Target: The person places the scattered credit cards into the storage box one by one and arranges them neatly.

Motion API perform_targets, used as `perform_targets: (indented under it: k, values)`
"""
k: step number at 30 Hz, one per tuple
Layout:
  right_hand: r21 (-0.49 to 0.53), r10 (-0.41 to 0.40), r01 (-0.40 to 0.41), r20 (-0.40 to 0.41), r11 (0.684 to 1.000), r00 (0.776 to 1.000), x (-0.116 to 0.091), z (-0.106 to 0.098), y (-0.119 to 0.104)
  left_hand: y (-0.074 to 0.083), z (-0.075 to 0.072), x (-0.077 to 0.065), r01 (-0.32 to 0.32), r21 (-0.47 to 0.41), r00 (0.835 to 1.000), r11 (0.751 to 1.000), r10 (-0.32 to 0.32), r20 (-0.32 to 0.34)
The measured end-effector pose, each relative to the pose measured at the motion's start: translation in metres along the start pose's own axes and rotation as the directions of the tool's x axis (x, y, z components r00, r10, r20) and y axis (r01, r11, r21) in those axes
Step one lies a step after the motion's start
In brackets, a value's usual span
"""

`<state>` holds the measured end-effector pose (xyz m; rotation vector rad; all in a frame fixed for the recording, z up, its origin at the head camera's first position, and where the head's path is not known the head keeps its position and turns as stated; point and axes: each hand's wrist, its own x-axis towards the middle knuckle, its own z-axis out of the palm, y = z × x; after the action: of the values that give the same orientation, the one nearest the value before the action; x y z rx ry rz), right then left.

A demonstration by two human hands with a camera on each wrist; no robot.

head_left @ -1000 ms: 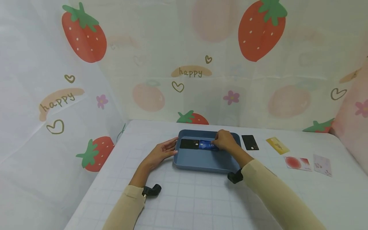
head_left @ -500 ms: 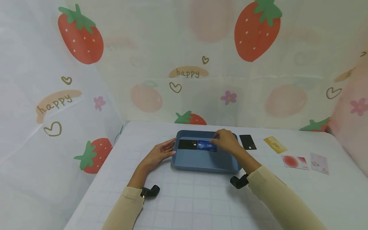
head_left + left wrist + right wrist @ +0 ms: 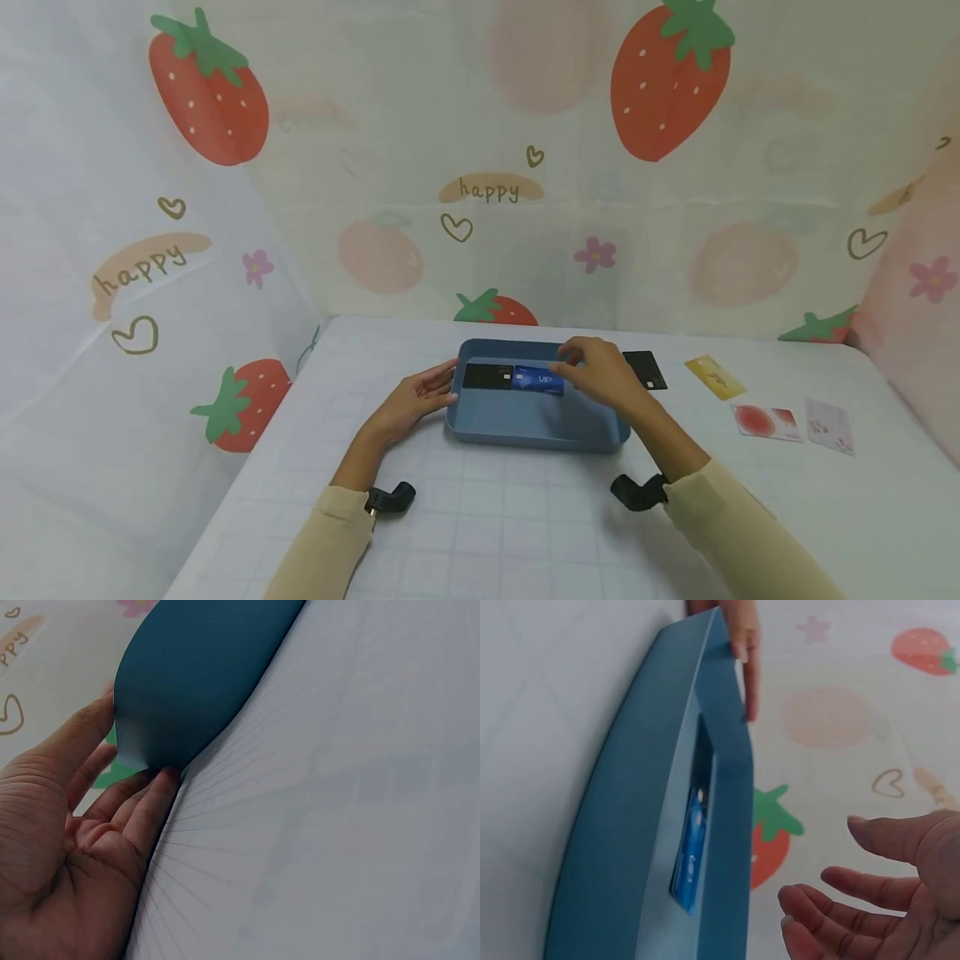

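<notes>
A blue-grey tray (image 3: 525,421) lies on the table with a black card (image 3: 487,376) and a blue card (image 3: 537,380) marked VIP side by side in it. My left hand (image 3: 408,406) rests against the tray's left end; in the left wrist view its fingertips (image 3: 166,780) touch the tray wall. Over the tray's right part, beside the blue card, hovers my right hand (image 3: 600,371). Its thumb and fingers are apart in the right wrist view, holding nothing, and the blue card (image 3: 690,859) lies flat inside the tray there.
Right of the tray lie another black card (image 3: 647,371), partly behind my right hand, a gold card (image 3: 715,377), a white-and-red card (image 3: 767,422) and a pale pink card (image 3: 829,426). A strawberry-print curtain (image 3: 555,125) stands behind the white table (image 3: 495,533).
My right hand has let go of the blue card, its fingers have spread, and it has drawn slightly right and up. The left hand stays at the tray's end.
</notes>
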<state>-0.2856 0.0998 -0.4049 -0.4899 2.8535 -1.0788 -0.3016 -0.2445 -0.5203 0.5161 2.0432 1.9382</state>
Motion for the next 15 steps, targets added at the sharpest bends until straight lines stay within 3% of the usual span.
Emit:
perform_targets:
  k: [15]
  values:
    - [0.051, 0.011, -0.008, -0.054, 0.999, 0.998, -0.028, -0.014, -0.001, 0.005, 0.001, -0.002, 0.009, -0.002, 1.0, 1.0, -0.009, 0.002]
